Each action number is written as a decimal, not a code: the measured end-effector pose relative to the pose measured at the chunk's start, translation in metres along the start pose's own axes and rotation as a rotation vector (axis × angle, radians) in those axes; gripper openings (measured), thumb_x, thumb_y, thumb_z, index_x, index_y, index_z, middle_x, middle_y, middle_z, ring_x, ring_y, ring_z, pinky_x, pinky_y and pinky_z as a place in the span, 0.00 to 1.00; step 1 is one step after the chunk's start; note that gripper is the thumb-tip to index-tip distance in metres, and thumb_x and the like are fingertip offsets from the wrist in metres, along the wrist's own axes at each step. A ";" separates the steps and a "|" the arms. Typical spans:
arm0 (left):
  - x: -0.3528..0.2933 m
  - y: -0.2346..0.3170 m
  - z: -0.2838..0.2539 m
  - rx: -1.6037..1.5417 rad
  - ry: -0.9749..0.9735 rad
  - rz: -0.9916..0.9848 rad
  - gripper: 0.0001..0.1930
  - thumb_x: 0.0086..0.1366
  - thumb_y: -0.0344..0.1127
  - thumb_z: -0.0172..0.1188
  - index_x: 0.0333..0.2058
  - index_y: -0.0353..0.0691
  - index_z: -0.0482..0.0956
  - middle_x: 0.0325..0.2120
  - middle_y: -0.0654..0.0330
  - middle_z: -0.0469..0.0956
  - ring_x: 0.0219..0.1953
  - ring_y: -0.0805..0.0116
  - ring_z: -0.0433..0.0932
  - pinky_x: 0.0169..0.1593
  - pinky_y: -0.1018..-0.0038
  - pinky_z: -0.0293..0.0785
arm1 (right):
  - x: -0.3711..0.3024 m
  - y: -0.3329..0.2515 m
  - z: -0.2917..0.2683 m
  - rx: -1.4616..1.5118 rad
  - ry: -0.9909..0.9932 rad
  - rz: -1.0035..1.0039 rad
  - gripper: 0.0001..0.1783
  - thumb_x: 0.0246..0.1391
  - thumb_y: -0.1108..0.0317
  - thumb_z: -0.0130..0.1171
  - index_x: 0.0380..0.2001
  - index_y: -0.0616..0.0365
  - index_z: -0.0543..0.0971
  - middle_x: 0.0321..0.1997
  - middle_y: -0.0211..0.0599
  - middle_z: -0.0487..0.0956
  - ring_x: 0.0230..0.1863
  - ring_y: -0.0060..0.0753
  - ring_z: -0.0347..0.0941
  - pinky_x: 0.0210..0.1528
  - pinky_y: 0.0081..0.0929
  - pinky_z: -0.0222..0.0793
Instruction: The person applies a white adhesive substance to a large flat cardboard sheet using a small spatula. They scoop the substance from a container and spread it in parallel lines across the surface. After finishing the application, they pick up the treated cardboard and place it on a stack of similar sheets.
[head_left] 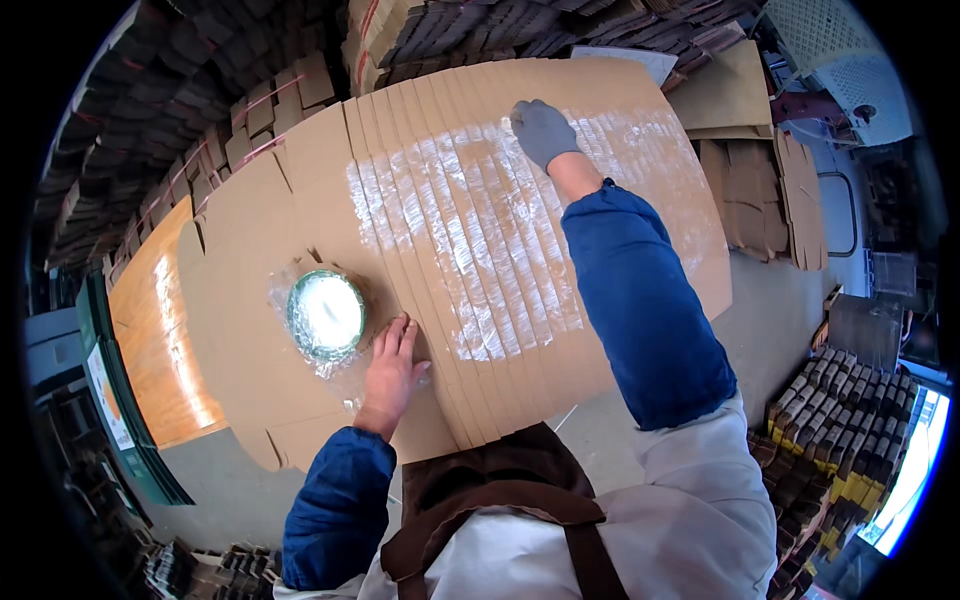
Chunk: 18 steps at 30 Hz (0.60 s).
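Overlapping cardboard sheets (pixel 560 370) lie fanned out before me, their staggered edges smeared with a wet, shiny whitish coating (pixel 500 235). My right hand (pixel 543 132), in a grey glove, is closed over the far part of the coated strips. Whatever it may hold is hidden beneath the fingers. My left hand (pixel 393 375) is bare and rests on the cardboard left of the strips, fingers stretched out and nothing in them. Just beyond it stands a round green-rimmed tub (pixel 327 312) of white liquid, with crumpled clear plastic (pixel 345 385) around its base.
An orange-brown wooden board (pixel 165 330) shows past the cardboard's left end. Bundled cardboard stacks (pixel 480 35) rise along the far side. More flat cardboard (pixel 750 195) leans at the far right, and stacked pieces (pixel 840 410) stand on the floor at the right.
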<state>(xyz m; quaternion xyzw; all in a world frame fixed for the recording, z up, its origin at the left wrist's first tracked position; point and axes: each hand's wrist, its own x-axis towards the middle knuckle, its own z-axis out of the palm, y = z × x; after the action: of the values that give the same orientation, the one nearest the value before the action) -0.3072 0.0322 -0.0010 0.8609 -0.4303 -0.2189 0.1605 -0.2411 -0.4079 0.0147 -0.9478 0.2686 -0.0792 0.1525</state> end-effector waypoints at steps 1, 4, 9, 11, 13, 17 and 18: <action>0.003 0.002 0.000 -0.012 -0.002 0.001 0.40 0.51 0.34 0.71 0.62 0.36 0.64 0.64 0.54 0.60 0.63 0.48 0.60 0.67 0.62 0.61 | 0.010 0.009 -0.002 -0.017 0.019 0.034 0.12 0.59 0.60 0.53 0.43 0.48 0.79 0.46 0.46 0.78 0.47 0.55 0.76 0.51 0.47 0.71; -0.004 -0.001 -0.002 -0.011 0.012 -0.017 0.39 0.50 0.33 0.71 0.62 0.36 0.64 0.64 0.53 0.60 0.63 0.48 0.61 0.67 0.62 0.61 | 0.008 -0.026 -0.006 0.072 -0.010 -0.105 0.13 0.59 0.62 0.52 0.44 0.50 0.80 0.46 0.47 0.78 0.47 0.54 0.76 0.50 0.47 0.72; 0.000 0.002 -0.003 -0.026 0.034 0.012 0.39 0.50 0.32 0.70 0.61 0.36 0.65 0.63 0.52 0.61 0.63 0.48 0.61 0.66 0.61 0.61 | 0.005 -0.008 -0.001 0.077 0.184 -0.085 0.12 0.60 0.62 0.50 0.38 0.56 0.78 0.37 0.53 0.79 0.41 0.58 0.76 0.47 0.48 0.71; -0.003 0.001 -0.005 -0.023 0.040 -0.005 0.38 0.50 0.32 0.70 0.61 0.36 0.65 0.63 0.52 0.61 0.63 0.48 0.61 0.66 0.61 0.61 | -0.013 -0.050 0.004 0.071 0.026 -0.138 0.12 0.60 0.61 0.50 0.39 0.54 0.79 0.41 0.51 0.79 0.44 0.56 0.76 0.48 0.48 0.72; -0.001 0.003 -0.006 -0.035 0.037 0.016 0.38 0.50 0.32 0.70 0.61 0.36 0.65 0.63 0.52 0.61 0.63 0.48 0.61 0.66 0.61 0.62 | -0.026 -0.037 0.017 0.028 -0.029 -0.155 0.13 0.61 0.60 0.49 0.40 0.54 0.78 0.42 0.51 0.79 0.44 0.56 0.76 0.48 0.50 0.72; 0.005 0.000 -0.004 -0.023 0.047 0.012 0.39 0.50 0.32 0.70 0.61 0.36 0.65 0.63 0.52 0.61 0.63 0.48 0.61 0.66 0.61 0.61 | -0.032 -0.050 0.003 0.052 0.008 -0.097 0.12 0.61 0.61 0.49 0.37 0.56 0.77 0.44 0.52 0.77 0.41 0.55 0.78 0.44 0.50 0.74; 0.004 0.000 -0.002 -0.021 0.038 0.011 0.39 0.50 0.32 0.70 0.61 0.36 0.65 0.63 0.52 0.61 0.63 0.48 0.61 0.66 0.61 0.61 | -0.046 -0.051 0.004 0.052 -0.011 -0.105 0.11 0.60 0.62 0.49 0.37 0.56 0.77 0.44 0.52 0.77 0.41 0.55 0.78 0.43 0.50 0.74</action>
<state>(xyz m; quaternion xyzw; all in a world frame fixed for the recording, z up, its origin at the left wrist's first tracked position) -0.3040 0.0292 0.0001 0.8608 -0.4298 -0.2058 0.1788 -0.2538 -0.3414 0.0251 -0.9568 0.2153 -0.0888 0.1742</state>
